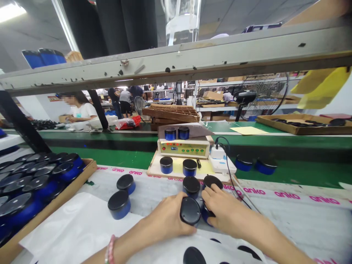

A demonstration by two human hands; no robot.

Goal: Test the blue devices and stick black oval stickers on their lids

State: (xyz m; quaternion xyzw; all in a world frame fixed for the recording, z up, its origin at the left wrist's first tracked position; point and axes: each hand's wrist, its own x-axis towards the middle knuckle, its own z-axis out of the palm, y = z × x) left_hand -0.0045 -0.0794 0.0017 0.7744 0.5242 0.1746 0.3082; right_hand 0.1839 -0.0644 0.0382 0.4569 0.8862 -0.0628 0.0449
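Note:
My left hand [172, 214] is closed around a round blue piece with a black top [190, 211], thumb and fingers at its sides. My right hand [220, 205] curls over a second such black-topped piece [205, 213], mostly hidden under the fingers. Just behind them stand two more round pieces, one [191, 186] straight ahead and one [213, 180] by the right fingertips. A pair of the same pieces [119, 203] sits left of my left arm. Below my hands lies a white sheet with black round stickers [194, 255].
A cardboard tray [89, 168] packed with blue pieces stands at left. Ahead, a tester box [183, 148] with lights carries two pieces; a white power adapter [220, 157] with cables is beside it. Two pieces [266, 165] rest on the green belt [302, 150]. A shelf [176, 58] crosses overhead.

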